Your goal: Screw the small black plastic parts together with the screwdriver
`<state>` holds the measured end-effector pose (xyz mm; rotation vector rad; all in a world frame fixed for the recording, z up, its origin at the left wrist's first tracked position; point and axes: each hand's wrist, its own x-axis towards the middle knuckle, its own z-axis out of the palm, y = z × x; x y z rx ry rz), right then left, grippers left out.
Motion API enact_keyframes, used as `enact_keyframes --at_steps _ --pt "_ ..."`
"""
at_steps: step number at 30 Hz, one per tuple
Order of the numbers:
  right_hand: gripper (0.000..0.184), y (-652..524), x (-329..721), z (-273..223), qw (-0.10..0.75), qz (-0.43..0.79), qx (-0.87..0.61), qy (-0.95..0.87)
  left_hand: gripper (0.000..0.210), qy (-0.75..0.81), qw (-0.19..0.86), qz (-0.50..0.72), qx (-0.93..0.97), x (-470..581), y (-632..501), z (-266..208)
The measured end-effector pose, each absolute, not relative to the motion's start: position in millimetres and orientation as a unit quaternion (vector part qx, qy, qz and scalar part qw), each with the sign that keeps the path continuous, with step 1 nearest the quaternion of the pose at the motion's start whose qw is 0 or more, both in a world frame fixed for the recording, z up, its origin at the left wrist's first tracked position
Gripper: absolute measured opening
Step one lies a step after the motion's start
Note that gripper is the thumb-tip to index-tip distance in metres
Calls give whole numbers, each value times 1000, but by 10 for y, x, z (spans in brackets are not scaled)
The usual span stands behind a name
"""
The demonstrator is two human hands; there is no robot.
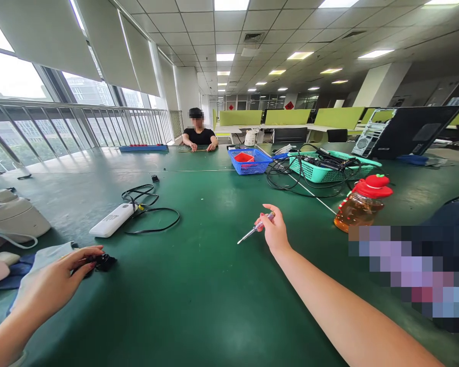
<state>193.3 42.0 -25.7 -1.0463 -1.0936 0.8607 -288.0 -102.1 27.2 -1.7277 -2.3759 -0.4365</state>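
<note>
Right hand was out over the middle of the table, fingers pinching the handle of a screwdriver, shaft pointing left and near. Couldn't tell if the tip touched the tabletop. Left hand was at near left, thumb and fingers pinched around a small black object; underside hidden, exact part unclear. Light-blue cloth lay right behind that hand, white power bank and black cable just beyond on the far side. Risks, my judgement: screwdriver grip looked light, so a knock or a twist could have let it roll or drop; a slip of the tip toward the left fingers could have poked them; a leftward sweep could have snagged the cable loop and dragged the power bank.
</note>
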Motion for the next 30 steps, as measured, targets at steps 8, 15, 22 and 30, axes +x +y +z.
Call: enact_keyframes --at_steps 8,15,22,30 --pt "42 379 1920 -205 636 379 -467 -483 42 -810 8 -98 -578 -2718 -1003 405" --pt "43 416 1905 -244 641 390 -454 -481 41 -778 -21 -136 -614 -2871 -959 298" --pt "43 413 1904 -251 632 390 -458 -489 36 -745 -16 -149 -650 -2890 -963 262" --pt "42 410 1894 -251 631 395 -455 -489 44 -732 -8 -112 -672 -3009 -1022 92"
